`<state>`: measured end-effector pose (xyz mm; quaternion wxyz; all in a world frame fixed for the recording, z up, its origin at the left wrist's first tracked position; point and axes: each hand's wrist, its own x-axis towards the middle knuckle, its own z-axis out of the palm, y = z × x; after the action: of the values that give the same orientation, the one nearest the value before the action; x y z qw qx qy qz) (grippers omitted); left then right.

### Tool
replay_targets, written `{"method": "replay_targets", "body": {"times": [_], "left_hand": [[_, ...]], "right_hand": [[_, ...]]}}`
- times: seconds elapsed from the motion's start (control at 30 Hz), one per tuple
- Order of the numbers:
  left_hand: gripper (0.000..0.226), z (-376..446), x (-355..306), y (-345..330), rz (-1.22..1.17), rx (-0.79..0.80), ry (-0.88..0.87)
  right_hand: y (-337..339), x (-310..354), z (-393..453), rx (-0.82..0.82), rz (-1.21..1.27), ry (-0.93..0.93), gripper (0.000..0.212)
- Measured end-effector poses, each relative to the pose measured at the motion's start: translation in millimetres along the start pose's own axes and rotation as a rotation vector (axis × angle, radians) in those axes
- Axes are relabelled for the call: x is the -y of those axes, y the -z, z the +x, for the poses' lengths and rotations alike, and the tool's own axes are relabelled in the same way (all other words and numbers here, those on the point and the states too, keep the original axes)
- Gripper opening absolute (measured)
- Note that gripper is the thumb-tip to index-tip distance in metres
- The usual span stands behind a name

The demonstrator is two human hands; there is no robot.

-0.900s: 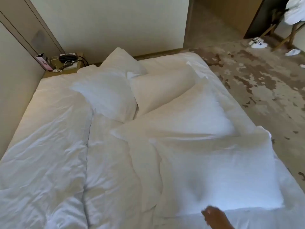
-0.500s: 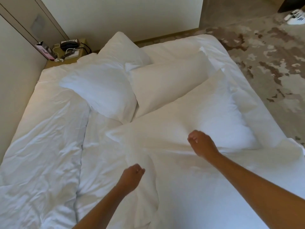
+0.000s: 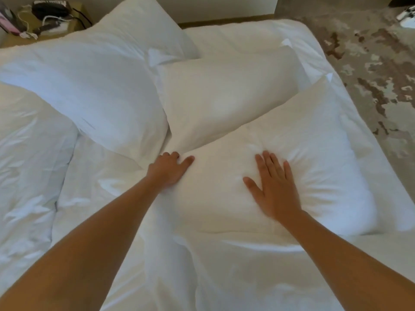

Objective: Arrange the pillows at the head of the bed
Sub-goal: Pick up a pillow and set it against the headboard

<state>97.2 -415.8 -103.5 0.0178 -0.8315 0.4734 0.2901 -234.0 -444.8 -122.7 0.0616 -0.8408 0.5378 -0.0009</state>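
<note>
White cotton pillows lie in a loose heap at the head end of the bed (image 3: 258, 32), none squared up, so arranging looks barely begun. The right hand (image 3: 275, 187) presses flat, fingers spread, on the nearest pillow (image 3: 325, 153), which lies askew over the middle pillow (image 3: 224, 97). The left hand (image 3: 168, 169) touches that pillow's left corner, fingers loosely bent; whether it pinches the fabric I cannot tell. Free mattress shows behind, the bed's right edge just beside.
</note>
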Motion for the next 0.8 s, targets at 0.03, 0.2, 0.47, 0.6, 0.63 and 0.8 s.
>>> {"method": "replay_targets", "body": {"times": [0.03, 0.2, 0.47, 0.6, 0.63, 0.8], "left_hand": [[0.102, 12, 4, -2, 0.005, 0.02, 0.001], [0.118, 49, 17, -23, -0.031, 0.043, 0.038], [0.114, 46, 22, -52, -0.027, -0.043, 0.055], [0.099, 34, 19, -54, -0.01, -0.069, 0.039], [0.094, 29, 18, -55, -0.021, -0.077, 0.04], [0.07, -7, 11, -55, -0.064, -0.084, 0.019]], "right_hand": [[-10, -2, 1, -0.032, 0.001, 0.0, 0.085], [-48, -3, 9, -0.122, 0.0, 0.013, 0.081], [-74, 1, 19, -0.177, 0.009, 0.022, 0.08], [-73, 2, 14, -0.165, 0.011, 0.02, 0.08], [-73, 2, 12, -0.158, 0.015, 0.02, 0.08], [-59, 0, -9, -0.085, 0.009, 0.012, 0.082]]}}
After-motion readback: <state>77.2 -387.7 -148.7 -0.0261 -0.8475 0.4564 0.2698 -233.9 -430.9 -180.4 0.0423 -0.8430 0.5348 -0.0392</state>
